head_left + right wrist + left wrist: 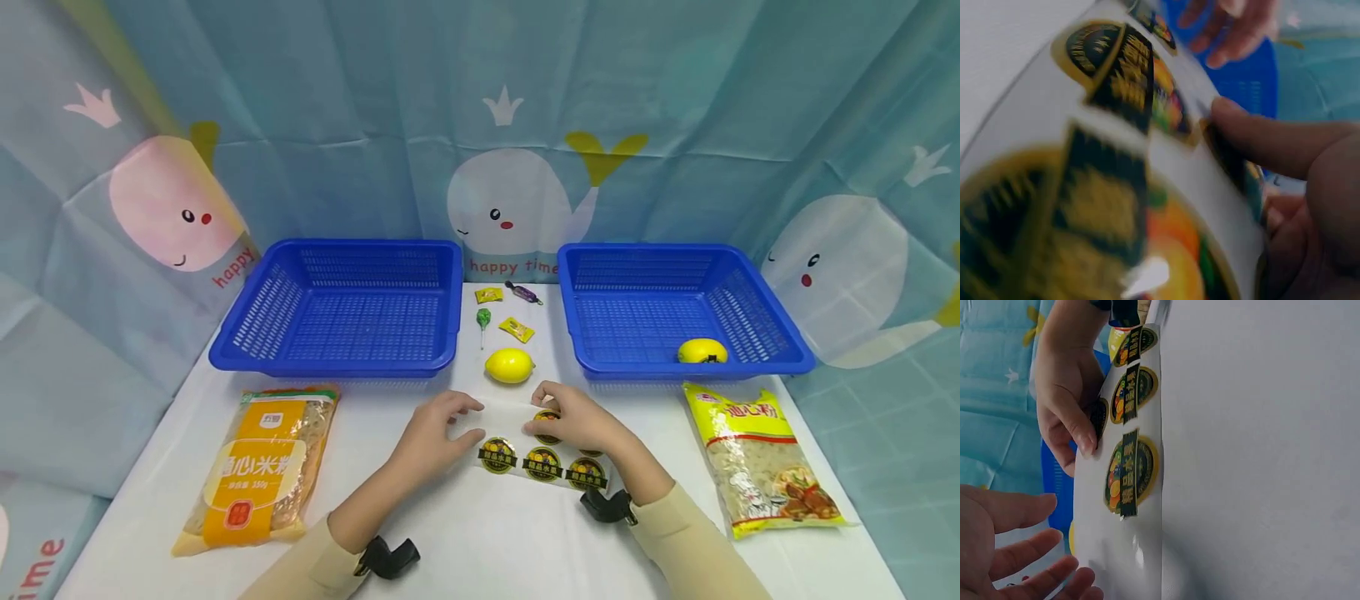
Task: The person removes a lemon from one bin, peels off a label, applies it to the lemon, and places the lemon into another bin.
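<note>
A white sheet of round fruit stickers (517, 475), black and gold with fruit pictures, lies in front of me in the head view. My right hand (573, 417) pinches its upper right part; in the right wrist view the thumb (1266, 134) presses on a sticker while the other fingers go behind the sheet. At the sheet's left end, my left hand (442, 429) has its fingers spread and relaxed. The left wrist view shows these fingers (1029, 550) beside the bare part of the sheet, holding nothing. A yellow lemon (510, 365) lies just beyond both hands.
Two blue baskets (337, 371) (690, 367) stand at the back; a lemon (702, 351) with a dark label lies in the right one. Between them are wrapped candies (517, 329) and a green lollipop (483, 318). Pasta bags (258, 471) (765, 458) flank the hands.
</note>
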A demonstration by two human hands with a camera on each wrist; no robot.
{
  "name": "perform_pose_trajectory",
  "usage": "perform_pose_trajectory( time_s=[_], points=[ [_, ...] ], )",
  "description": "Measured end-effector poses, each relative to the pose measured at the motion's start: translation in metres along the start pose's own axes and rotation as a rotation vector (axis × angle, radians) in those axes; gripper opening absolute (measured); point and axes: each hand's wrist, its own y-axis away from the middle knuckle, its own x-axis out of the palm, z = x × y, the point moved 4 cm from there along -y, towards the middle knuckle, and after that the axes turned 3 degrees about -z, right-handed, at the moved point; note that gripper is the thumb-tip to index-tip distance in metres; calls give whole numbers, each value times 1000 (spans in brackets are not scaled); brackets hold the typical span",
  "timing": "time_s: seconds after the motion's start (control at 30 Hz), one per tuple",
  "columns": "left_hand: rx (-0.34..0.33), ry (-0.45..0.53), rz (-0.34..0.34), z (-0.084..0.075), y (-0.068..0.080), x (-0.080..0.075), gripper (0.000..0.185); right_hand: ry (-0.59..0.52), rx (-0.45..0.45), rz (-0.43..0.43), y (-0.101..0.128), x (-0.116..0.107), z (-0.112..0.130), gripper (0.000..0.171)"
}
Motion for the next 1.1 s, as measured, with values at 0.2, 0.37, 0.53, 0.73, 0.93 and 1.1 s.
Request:
perform_pose_trajectory(
  time_s=[0.2,0.37,0.53,0.73,0.93,1.1],
  points=[
    [56,-14,14,-10,14,-2,37,-207,-38,167,2,-3,-3,31],
    [141,-128,-4,-17,18,2,45,-368,-27,212,2,-2,-3,32],
    [188,-158,-36,-22,19,3,31,-479,-19,226,-1,-1,-1,35],
    [104,13,20,-22,19,0,13,-387,-46,234,-5,-2,-3,30],
    [-35,220,121,-21,17,-2,9,-61,-66,133,-12,-3,2,28],
    [-124,306,135,-19,15,-2,13,218,-55,-58,-16,1,11,39]
  ],
)
